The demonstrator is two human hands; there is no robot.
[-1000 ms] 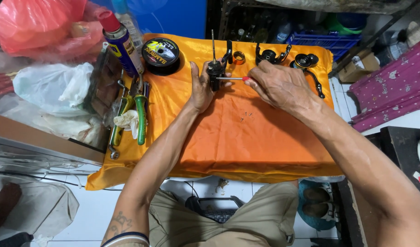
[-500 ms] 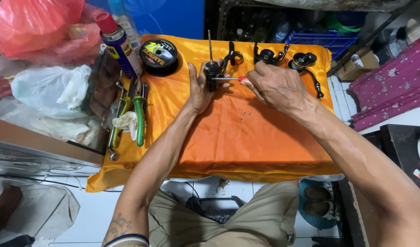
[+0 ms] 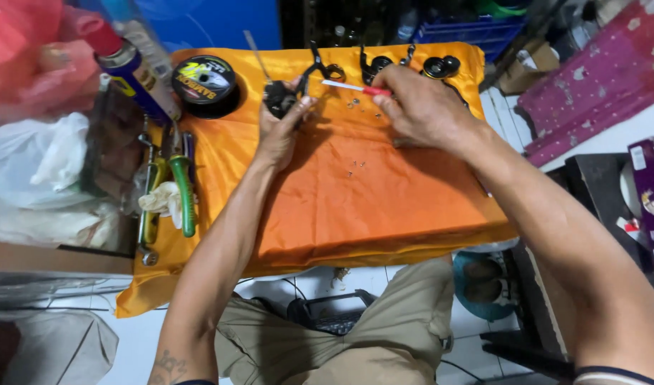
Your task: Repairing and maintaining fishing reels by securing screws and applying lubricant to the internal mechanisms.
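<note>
- Head view: a small black reel part (image 3: 279,98) is gripped in the left hand (image 3: 278,132), the fingers curled closed around it, above the far edge of the orange cloth (image 3: 355,207).
- A thin screwdriver with a red handle (image 3: 355,88) is pinched in the closed fingers of the right hand (image 3: 423,107); its tip is pointed toward the reel part.
- Tiny screws (image 3: 357,165) are seen scattered on the cloth, near both hands.
- A black line spool (image 3: 204,80) is set left of the reel part, beside a blue spray can (image 3: 131,68).
- Green-handled pliers (image 3: 184,192) are laid along the cloth's left edge.
- More black reel pieces (image 3: 441,66) are lined up at the far edge.
</note>
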